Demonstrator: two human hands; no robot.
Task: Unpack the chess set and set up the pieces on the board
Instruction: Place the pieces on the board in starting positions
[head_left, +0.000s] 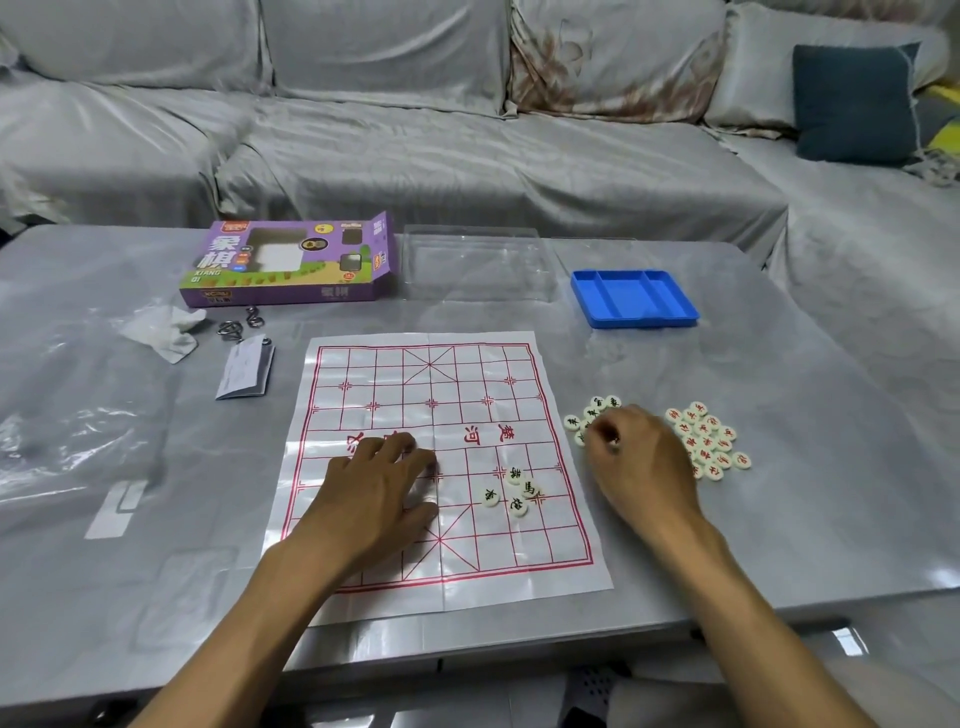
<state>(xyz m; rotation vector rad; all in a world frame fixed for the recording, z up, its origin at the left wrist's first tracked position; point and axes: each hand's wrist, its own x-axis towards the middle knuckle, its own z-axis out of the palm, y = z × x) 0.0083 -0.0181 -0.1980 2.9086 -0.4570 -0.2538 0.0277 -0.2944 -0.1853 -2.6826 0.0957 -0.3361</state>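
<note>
The left hand (382, 480) lies flat with spread fingers on the paper xiangqi board (524, 551), seemingly pinning it. Just right of the board, the right hand (641, 457) curls over the loose xiangqi pieces (709, 439); whether it pinches one is unclear. Four black-marked pieces (511, 491) sit on the board, unsorted.

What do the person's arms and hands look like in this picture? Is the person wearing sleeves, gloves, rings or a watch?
Both forearms are bare: no sleeves reach into view. The left hand and the right hand have no gloves. No watch, bracelet or ring shows on the wrists or on the fingers that can be seen. The fingernails look short and plain.
</note>
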